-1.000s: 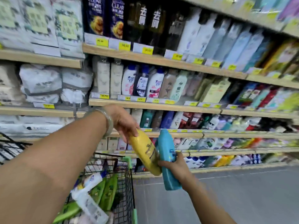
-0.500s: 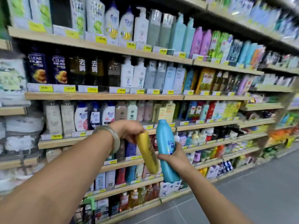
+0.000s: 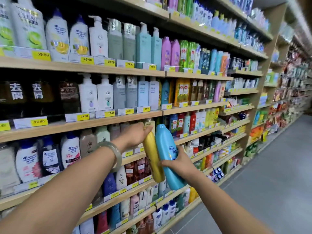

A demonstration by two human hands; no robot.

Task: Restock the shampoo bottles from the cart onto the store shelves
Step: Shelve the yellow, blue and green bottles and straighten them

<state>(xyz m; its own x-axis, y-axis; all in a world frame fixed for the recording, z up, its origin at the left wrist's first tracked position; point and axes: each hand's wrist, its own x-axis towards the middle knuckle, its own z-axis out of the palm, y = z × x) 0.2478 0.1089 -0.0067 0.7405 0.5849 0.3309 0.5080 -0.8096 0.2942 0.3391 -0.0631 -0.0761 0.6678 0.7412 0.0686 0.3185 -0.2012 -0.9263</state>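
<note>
The left hand (image 3: 135, 135) grips the top end of a yellow bottle (image 3: 152, 159), fingers wrapped around its neck. The right hand (image 3: 179, 162) clamps a blue bottle (image 3: 166, 156) at mid-body. Both bottles stand nearly upright, seemingly touching side by side, raised before the stocked shelves (image 3: 84, 123), near the third board.

Yellow price tags (image 3: 41, 54) along shelf edges, grey tiled floor (image 3: 263, 191), pale bangle (image 3: 116, 153).

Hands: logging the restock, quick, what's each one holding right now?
Left hand: closed on the yellow bottle, near its top.
Right hand: closed on the blue bottle, around its middle.
</note>
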